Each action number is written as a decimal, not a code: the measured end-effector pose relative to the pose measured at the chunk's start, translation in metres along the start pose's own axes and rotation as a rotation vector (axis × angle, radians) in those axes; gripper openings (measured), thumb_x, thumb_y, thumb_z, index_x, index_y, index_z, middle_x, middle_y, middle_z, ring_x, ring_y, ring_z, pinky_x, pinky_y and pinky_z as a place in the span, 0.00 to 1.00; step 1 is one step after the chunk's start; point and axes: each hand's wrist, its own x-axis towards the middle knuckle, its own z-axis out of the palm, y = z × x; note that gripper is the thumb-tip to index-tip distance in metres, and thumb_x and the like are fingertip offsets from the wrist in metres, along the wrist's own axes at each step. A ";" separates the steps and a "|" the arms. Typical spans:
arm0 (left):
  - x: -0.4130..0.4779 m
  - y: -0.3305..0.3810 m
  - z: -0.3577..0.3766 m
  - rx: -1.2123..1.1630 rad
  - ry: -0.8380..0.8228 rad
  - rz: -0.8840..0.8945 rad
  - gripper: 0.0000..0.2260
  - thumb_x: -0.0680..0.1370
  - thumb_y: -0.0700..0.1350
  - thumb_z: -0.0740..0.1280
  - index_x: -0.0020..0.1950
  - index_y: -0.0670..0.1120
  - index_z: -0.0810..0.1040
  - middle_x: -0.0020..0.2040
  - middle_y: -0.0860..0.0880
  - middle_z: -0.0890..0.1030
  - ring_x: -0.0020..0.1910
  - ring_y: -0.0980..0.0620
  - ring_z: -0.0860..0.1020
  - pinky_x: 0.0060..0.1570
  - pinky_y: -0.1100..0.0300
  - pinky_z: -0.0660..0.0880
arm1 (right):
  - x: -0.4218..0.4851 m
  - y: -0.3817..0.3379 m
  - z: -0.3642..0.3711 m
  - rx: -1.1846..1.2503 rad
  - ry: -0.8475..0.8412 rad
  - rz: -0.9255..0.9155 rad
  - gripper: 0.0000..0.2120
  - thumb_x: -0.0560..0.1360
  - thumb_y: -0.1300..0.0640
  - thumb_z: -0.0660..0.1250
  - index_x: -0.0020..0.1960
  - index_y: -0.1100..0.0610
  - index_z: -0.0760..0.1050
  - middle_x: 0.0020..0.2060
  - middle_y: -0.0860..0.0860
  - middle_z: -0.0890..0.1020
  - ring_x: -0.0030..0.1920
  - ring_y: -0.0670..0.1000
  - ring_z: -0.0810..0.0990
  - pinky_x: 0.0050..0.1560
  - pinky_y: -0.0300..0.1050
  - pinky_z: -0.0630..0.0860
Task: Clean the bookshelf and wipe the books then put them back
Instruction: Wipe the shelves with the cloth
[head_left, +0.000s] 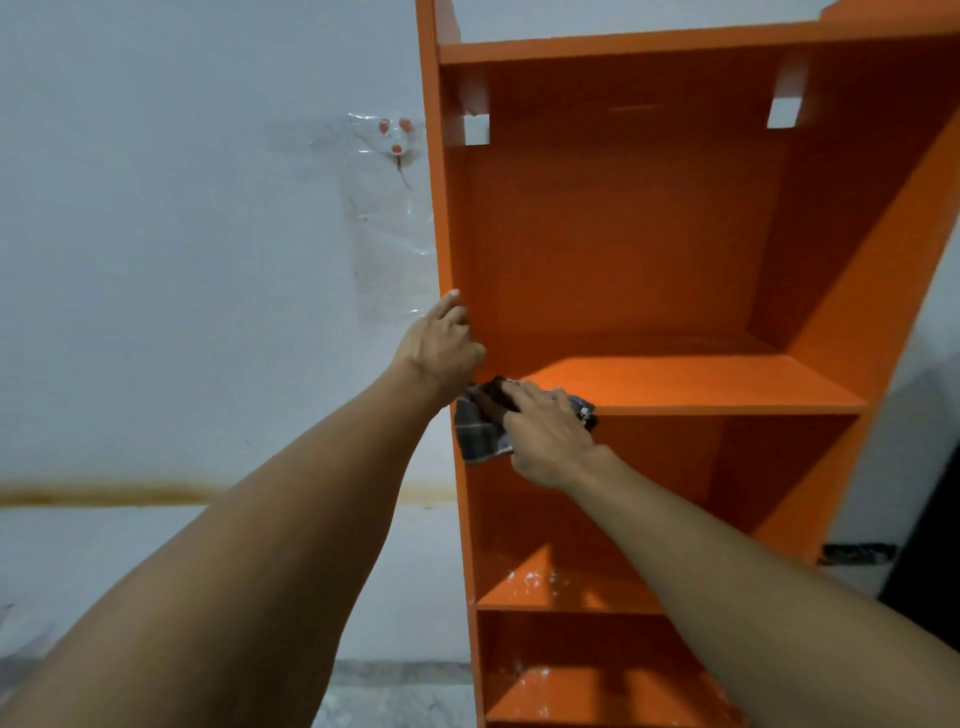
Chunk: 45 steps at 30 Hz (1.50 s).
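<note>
Right hand: the right hand (545, 428) lay flat, fingers spread and nearly straight, pressing on a cloth (480, 436).
Cloth: dark checked fabric, crumpled, at the front left corner of the middle shelf (701, 384); one end hung over the shelf's front edge.
Left hand: the left hand (441, 345) held the front edge of the left side panel (441, 208), just above the cloth; its fingers curled round the edge, with one digit pointing up along it.
Bookshelf: the orange bookshelf (623, 234) stood upright against the wall, smooth flat boards with a slight gloss.
Compartment: the tall middle compartment held only the cloth and the fingers on it.
Back panel: two square notches (477, 130) near the top showed white.
Lower shelves: the lower shelf (535, 582) bore pale flecks on its glossy surface.
Wall: the pale wall (182, 234) had a crinkled clear plastic sheet (387, 218) and a brown streak (104, 493).
</note>
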 end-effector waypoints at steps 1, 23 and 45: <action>-0.001 0.003 0.001 -0.003 -0.001 0.001 0.13 0.81 0.50 0.62 0.63 0.48 0.79 0.67 0.45 0.76 0.74 0.44 0.64 0.78 0.46 0.44 | -0.001 -0.003 0.007 -0.012 -0.002 -0.009 0.31 0.76 0.61 0.60 0.77 0.51 0.58 0.77 0.55 0.55 0.76 0.60 0.52 0.72 0.66 0.52; 0.052 0.155 -0.021 -0.608 0.026 -0.174 0.09 0.82 0.38 0.59 0.55 0.43 0.78 0.49 0.43 0.81 0.46 0.43 0.81 0.39 0.53 0.74 | -0.082 0.161 0.006 0.064 0.158 0.016 0.29 0.79 0.70 0.58 0.77 0.55 0.60 0.76 0.55 0.61 0.76 0.58 0.58 0.75 0.57 0.50; 0.129 0.279 -0.125 -0.699 0.075 -0.252 0.13 0.80 0.33 0.59 0.60 0.41 0.79 0.50 0.38 0.79 0.51 0.37 0.78 0.40 0.52 0.69 | -0.156 0.309 -0.005 -0.031 0.381 0.198 0.14 0.64 0.72 0.72 0.48 0.62 0.81 0.43 0.58 0.83 0.39 0.59 0.75 0.38 0.49 0.72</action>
